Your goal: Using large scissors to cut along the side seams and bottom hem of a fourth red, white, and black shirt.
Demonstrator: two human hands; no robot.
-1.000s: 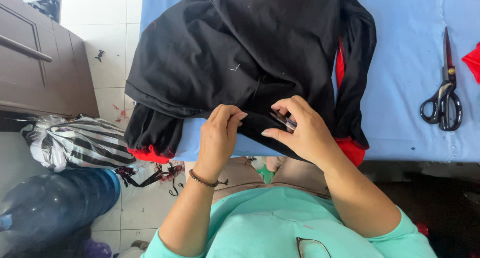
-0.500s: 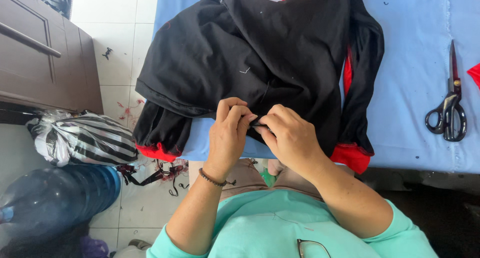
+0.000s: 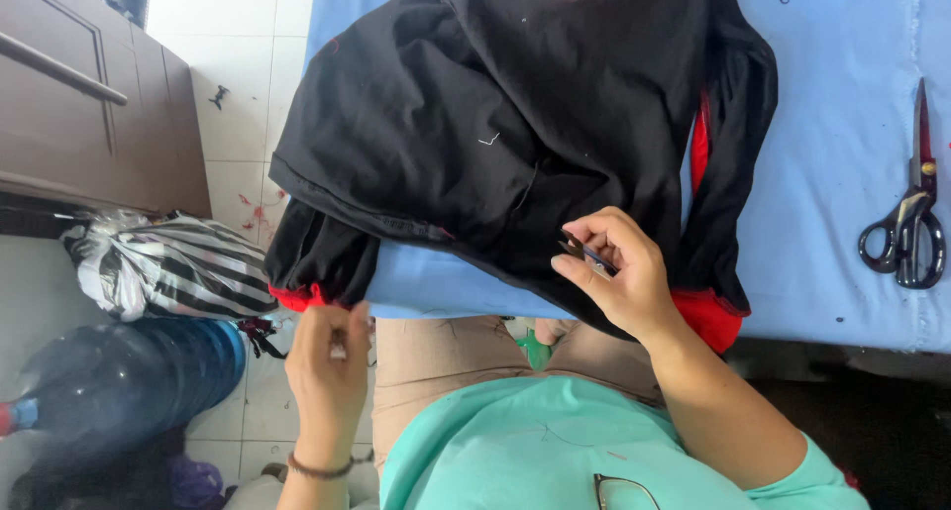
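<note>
While right hand pinches small dark tool, possibly seam ripper, against black garment spread just beyond fingers, left hand hangs off table edge, fingers closed on something tiny. Scissors well right.

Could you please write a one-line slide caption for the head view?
Right hand pinches the black garment with red trim on a blue table; left hand hangs off its edge.
</note>
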